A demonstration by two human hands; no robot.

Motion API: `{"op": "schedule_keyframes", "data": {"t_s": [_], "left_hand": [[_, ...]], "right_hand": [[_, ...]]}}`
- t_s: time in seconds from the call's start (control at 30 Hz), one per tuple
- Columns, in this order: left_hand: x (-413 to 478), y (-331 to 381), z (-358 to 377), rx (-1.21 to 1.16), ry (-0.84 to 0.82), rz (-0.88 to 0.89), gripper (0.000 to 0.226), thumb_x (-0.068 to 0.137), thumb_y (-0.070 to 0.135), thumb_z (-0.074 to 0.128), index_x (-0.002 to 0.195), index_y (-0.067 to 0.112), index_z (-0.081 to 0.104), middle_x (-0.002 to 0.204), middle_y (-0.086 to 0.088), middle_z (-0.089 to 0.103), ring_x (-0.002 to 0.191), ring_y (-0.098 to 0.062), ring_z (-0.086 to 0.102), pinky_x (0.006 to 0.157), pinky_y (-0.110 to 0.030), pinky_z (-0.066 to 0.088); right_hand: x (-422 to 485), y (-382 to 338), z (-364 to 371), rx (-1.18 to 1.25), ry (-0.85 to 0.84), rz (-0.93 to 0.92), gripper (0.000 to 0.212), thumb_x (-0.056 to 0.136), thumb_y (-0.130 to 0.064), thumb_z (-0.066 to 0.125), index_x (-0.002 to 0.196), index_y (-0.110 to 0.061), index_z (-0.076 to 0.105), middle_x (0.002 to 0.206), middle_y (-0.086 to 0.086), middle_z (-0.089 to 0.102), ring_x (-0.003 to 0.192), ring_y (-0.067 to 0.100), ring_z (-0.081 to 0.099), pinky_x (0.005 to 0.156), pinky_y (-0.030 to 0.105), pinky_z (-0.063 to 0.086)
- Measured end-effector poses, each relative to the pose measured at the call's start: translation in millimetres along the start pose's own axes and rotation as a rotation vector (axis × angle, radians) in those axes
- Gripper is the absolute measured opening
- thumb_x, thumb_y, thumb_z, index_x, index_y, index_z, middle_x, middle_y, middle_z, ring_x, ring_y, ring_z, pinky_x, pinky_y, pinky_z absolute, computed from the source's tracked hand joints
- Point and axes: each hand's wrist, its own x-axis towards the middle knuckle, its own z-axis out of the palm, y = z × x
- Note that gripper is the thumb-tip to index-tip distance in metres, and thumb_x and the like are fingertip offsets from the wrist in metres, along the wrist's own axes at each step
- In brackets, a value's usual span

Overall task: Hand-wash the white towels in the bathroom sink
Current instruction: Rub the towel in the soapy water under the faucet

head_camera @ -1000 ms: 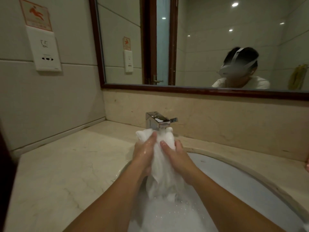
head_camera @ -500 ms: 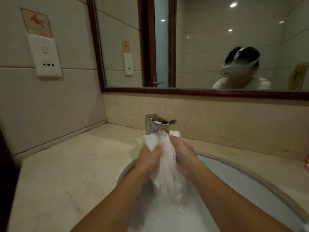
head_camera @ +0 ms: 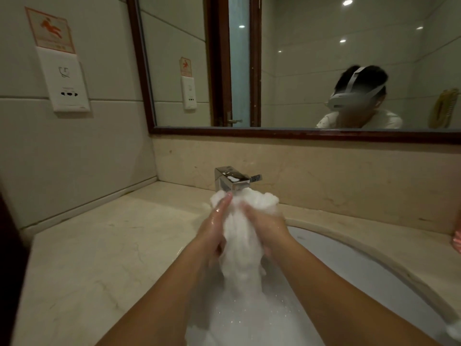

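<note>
While suds [head_camera: 237, 320] cover the bottom of the sink [head_camera: 349, 260], the washing seems about midway: the towel [head_camera: 243, 236] is soaked and lathered and is being rubbed, but rinsing and wringing look yet to come, and I can make out no water running from the tap [head_camera: 234, 181]. That towel stands bunched in a column between the two hands, its top just below the tap spout at the back edge of the sink, its lower end trailing into the foam. Straight fingers of the left hand [head_camera: 214, 233] press flat against its left side, with nothing curled round it as far as shows. The right hand [head_camera: 268, 228] has its fingers curled into the cloth and grasps it. By count: one towel in view, though the task speaks of several and others could lie hidden under the foam; two hands; one sink, set toward the right end of the worktop [head_camera: 99, 245]; one tap; one socket [head_camera: 66, 81] on the left wall.
</note>
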Motion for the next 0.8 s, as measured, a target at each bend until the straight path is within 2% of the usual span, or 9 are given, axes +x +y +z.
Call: {"op": "schedule_keyframes", "data": {"t_s": [0.1, 0.2, 0.27, 0.37, 0.43, 0.53, 0.63, 0.73, 0.8], "left_hand": [[2, -14, 5, 0.169, 0.008, 0.042, 0.098, 0.052, 0.087, 0.081, 0.125, 0.023, 0.072, 0.112, -0.005, 0.079, 0.107, -0.028, 0.075, 0.102, -0.05, 0.056], [-2, -7, 10, 0.218, 0.141, 0.083, 0.069, 0.075, 0.067, 0.081, 0.116, 0.013, 0.074, 0.102, -0.008, 0.08, 0.096, -0.028, 0.077, 0.093, -0.048, 0.061], [3, -3, 10, 0.19, 0.26, 0.043, 0.068, 0.077, 0.069, 0.076, 0.112, 0.01, 0.073, 0.099, -0.011, 0.079, 0.092, -0.031, 0.076, 0.087, -0.046, 0.062], [12, -3, 8, 0.027, 0.294, 0.013, 0.071, 0.071, 0.074, 0.077, 0.107, 0.013, 0.074, 0.096, -0.011, 0.079, 0.089, -0.032, 0.077, 0.087, -0.048, 0.063], [18, -4, 6, -0.026, 0.323, 0.012, 0.066, 0.076, 0.069, 0.079, 0.103, 0.009, 0.076, 0.092, -0.014, 0.08, 0.085, -0.034, 0.078, 0.087, -0.05, 0.064], [22, -5, 5, -0.113, 0.371, 0.012, 0.068, 0.076, 0.066, 0.081, 0.104, 0.004, 0.074, 0.091, -0.017, 0.079, 0.083, -0.037, 0.078, 0.086, -0.054, 0.063], [20, -8, 6, -0.147, 0.298, 0.005, 0.077, 0.075, 0.076, 0.074, 0.114, 0.01, 0.072, 0.099, -0.013, 0.08, 0.089, -0.035, 0.078, 0.087, -0.055, 0.063], [6, -14, 18, -0.115, 0.197, -0.052, 0.086, 0.072, 0.087, 0.068, 0.119, 0.015, 0.072, 0.102, -0.011, 0.08, 0.09, -0.033, 0.079, 0.082, -0.054, 0.064], [1, -18, 26, -0.155, 0.14, -0.055, 0.094, 0.058, 0.085, 0.079, 0.121, 0.016, 0.071, 0.103, -0.01, 0.081, 0.091, -0.031, 0.079, 0.084, -0.054, 0.064]], "right_hand": [[-1, 4, -1, 0.187, -0.051, 0.028, 0.063, 0.063, -0.047, 0.099, 0.106, -0.01, 0.073, 0.097, 0.012, 0.08, 0.092, 0.035, 0.078, 0.09, 0.054, 0.063], [0, 1, -9, 0.143, -0.061, -0.068, 0.039, 0.075, -0.031, 0.093, 0.104, -0.013, 0.073, 0.093, 0.011, 0.081, 0.087, 0.031, 0.079, 0.087, 0.053, 0.064], [-3, 0, -14, -0.001, -0.067, -0.158, 0.029, 0.087, -0.032, 0.085, 0.106, -0.021, 0.067, 0.099, 0.008, 0.078, 0.088, 0.025, 0.076, 0.083, 0.043, 0.063], [-7, 16, -12, 0.005, -0.204, 0.004, 0.071, 0.071, -0.062, 0.088, 0.121, -0.016, 0.066, 0.111, 0.012, 0.079, 0.097, 0.033, 0.078, 0.093, 0.051, 0.062], [-7, 24, -6, 0.07, -0.266, 0.135, 0.083, 0.068, -0.07, 0.087, 0.124, -0.011, 0.07, 0.109, 0.017, 0.08, 0.098, 0.039, 0.078, 0.096, 0.056, 0.061], [-12, 21, -4, 0.063, -0.285, 0.162, 0.065, 0.083, -0.064, 0.081, 0.121, -0.011, 0.075, 0.107, 0.017, 0.08, 0.098, 0.038, 0.079, 0.097, 0.056, 0.061], [-6, 16, -3, 0.113, -0.131, 0.134, 0.05, 0.086, -0.047, 0.084, 0.114, -0.007, 0.073, 0.098, 0.016, 0.08, 0.09, 0.035, 0.079, 0.09, 0.051, 0.064], [-5, 14, -3, 0.257, -0.097, 0.126, 0.047, 0.089, -0.041, 0.082, 0.117, -0.005, 0.073, 0.101, 0.019, 0.08, 0.093, 0.04, 0.079, 0.093, 0.058, 0.062], [-7, 12, -3, 0.332, -0.093, 0.142, 0.047, 0.093, -0.047, 0.076, 0.116, -0.007, 0.074, 0.103, 0.019, 0.08, 0.096, 0.04, 0.078, 0.097, 0.058, 0.06]]}}
